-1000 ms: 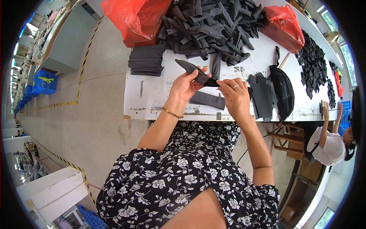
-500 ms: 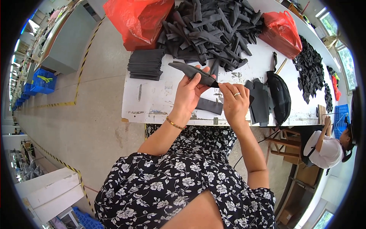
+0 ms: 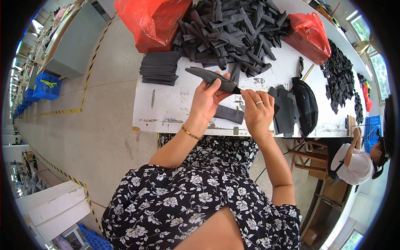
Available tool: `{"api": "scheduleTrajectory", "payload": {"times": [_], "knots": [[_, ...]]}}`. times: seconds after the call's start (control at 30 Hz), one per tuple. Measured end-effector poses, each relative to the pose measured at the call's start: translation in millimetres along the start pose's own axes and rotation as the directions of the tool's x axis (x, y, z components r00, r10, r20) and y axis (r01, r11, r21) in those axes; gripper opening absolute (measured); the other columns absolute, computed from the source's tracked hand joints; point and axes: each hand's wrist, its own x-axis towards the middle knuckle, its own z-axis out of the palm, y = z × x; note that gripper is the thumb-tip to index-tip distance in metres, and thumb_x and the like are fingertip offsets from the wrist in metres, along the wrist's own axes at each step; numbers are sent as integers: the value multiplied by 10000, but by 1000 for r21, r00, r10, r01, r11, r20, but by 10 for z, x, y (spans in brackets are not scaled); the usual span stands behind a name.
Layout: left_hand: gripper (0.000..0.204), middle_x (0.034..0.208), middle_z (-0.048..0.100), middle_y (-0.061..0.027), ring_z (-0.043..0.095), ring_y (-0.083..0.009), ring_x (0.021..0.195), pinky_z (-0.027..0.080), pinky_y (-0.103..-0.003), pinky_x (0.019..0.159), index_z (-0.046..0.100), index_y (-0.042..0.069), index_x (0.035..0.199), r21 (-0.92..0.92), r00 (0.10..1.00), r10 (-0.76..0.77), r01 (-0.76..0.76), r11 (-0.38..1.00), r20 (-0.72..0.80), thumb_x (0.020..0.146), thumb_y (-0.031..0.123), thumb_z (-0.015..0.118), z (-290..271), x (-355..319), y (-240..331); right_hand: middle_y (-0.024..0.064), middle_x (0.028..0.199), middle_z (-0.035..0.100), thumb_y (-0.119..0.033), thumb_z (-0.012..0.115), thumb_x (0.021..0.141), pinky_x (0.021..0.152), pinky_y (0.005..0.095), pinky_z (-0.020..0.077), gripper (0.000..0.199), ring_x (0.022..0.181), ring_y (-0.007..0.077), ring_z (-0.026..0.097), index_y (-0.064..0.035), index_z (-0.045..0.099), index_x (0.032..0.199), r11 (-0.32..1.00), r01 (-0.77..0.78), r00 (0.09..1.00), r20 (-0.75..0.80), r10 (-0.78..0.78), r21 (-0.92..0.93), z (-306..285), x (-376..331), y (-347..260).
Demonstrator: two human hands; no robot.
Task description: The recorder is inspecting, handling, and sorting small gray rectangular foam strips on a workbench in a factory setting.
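A dark grey fabric strip, folded lengthwise like a tube, is held up over the white table. My left hand grips it at the middle, thumb on top, and its pointed end sticks out to the left. At the other end, my right hand pinches the narrow black tip between thumb and fingers. A dark edge shows beyond my right hand; I cannot make out what it is. Beneath my hands a flat grey strip lies near the table's front edge.
A big heap of dark fabric strips covers the back, between two red plastic bags. A neat stack of strips lies left. Right are flat grey pieces, a black pouch and a darker pile. A person sits far right.
My hands have hardly moved. The fabric strip is turned very slightly in my left hand, and the right fingers still pinch its end.
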Motion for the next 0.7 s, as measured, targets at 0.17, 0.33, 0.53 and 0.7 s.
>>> {"api": "scheduleTrajectory", "payload": {"times": [0.17, 0.33, 0.53, 0.7], "knots": [[398, 1263, 573, -166, 624, -295, 1078, 544, -419, 929, 391, 8, 1312, 8, 994, 114, -114, 993, -2, 947, 36, 547, 103, -61, -90, 7, 945, 665, -19, 686, 747, 758, 335, 434, 259, 844, 195, 604, -80, 684, 999, 999, -44, 998, -40, 44, 10, 54, 5, -58], [500, 1242, 578, -164, 627, -299, 1071, 547, -396, 926, 364, 24, 1346, 62, 989, 148, -147, 987, -5, 897, -70, 563, 174, -90, -82, 0, 935, 652, -70, 674, 754, 760, 338, 436, 245, 848, 189, 595, -76, 673, 999, 999, -53, 995, -79, 53, -1, 91, 18, -94], [577, 1203, 592, -177, 639, -305, 1043, 548, -385, 921, 369, 24, 1350, 90, 982, 189, -187, 978, -21, 842, -126, 597, 191, -57, -35, 1, 940, 651, -71, 697, 752, 746, 343, 435, 254, 844, 187, 593, -80, 679, 1005, 997, -64, 994, -91, 66, 31, 118, 18, -87], [623, 1178, 602, -172, 646, -288, 1028, 541, -369, 918, 371, 14, 1351, 110, 978, 208, -206, 972, -5, 807, -131, 638, 172, -37, -82, -5, 938, 647, -63, 724, 727, 742, 345, 429, 305, 841, 187, 588, -87, 680, 1028, 997, -50, 994, -96, 56, 63, 106, -5, -54]]}}
